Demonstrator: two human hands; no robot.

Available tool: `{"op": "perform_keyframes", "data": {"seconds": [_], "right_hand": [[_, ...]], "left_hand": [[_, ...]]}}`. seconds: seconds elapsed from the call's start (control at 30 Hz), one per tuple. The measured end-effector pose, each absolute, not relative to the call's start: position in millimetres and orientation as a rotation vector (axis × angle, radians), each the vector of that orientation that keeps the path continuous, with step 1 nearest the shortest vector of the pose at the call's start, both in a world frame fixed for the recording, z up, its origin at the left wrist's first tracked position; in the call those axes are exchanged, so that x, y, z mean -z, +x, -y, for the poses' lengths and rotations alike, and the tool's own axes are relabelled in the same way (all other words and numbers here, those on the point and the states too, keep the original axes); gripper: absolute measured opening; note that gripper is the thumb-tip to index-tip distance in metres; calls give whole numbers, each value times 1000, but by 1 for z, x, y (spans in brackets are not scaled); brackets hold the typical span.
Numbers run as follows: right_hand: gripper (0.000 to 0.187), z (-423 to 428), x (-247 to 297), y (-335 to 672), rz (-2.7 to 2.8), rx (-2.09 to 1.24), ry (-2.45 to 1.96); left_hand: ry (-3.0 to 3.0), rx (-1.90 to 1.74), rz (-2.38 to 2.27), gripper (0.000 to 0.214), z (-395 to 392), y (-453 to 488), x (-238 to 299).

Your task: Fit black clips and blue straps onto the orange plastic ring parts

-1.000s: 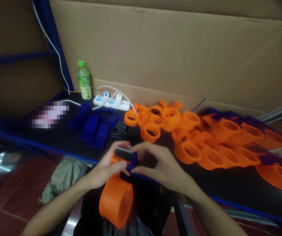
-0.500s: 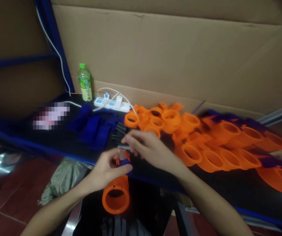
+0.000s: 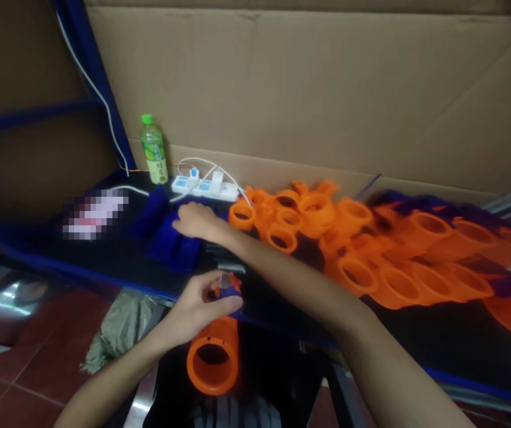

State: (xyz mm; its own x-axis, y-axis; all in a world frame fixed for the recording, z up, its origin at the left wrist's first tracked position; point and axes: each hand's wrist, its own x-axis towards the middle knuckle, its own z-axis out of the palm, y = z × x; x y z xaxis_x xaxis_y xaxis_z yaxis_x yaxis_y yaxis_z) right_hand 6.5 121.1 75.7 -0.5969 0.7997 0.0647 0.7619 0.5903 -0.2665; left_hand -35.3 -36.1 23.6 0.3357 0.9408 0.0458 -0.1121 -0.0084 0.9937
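My left hand (image 3: 202, 303) is closed around the top of an orange plastic cylinder (image 3: 213, 359) that hangs below the table's front edge, with a small blue piece and a grey piece fitted at its upper end. My right hand (image 3: 197, 221) reaches left across the table and rests on a pile of dark blue plastic parts (image 3: 170, 235). Its fingers are curled over the pile, and I cannot make out whether they hold one. Small black parts (image 3: 224, 252) lie just under my right forearm.
Many orange rings (image 3: 371, 249) cover the black table from the middle to the right. A green-capped bottle (image 3: 154, 150) and a white power strip (image 3: 204, 187) stand at the back by the cardboard wall. A blurred patch (image 3: 95, 214) lies at the left.
My right hand has left the orange cylinder and moved up and left onto the blue parts. My left hand keeps the cylinder, now turned with its opening towards me.
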Motion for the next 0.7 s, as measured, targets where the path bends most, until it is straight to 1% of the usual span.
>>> {"op": "perform_keyframes", "data": {"seconds": [0.07, 0.2, 0.37, 0.4, 0.47, 0.57, 0.7], "right_hand": [[24, -119, -82, 12, 2621, -302, -1315], [27, -116, -105, 37, 2539, -225, -1299], [18, -82, -128, 98, 2381, -61, -1089], [18, -68, -128, 112, 2379, -18, -1019], [23, -36, -123, 136, 2412, 105, -925], [29, 9, -108, 161, 2466, 384, -894], [32, 42, -94, 172, 2521, 578, -839]], "left_hand": [[1277, -1016, -853, 32, 35, -36, -22], [1171, -1092, -825, 36, 36, -34, -15], [895, -1215, -806, 36, 38, -31, -7], [837, -1237, -810, 37, 37, -31, -8], [758, -1287, -816, 41, 36, -32, -12], [717, -1351, -818, 45, 35, -30, -19], [703, -1351, -810, 39, 39, -18, -22]]}}
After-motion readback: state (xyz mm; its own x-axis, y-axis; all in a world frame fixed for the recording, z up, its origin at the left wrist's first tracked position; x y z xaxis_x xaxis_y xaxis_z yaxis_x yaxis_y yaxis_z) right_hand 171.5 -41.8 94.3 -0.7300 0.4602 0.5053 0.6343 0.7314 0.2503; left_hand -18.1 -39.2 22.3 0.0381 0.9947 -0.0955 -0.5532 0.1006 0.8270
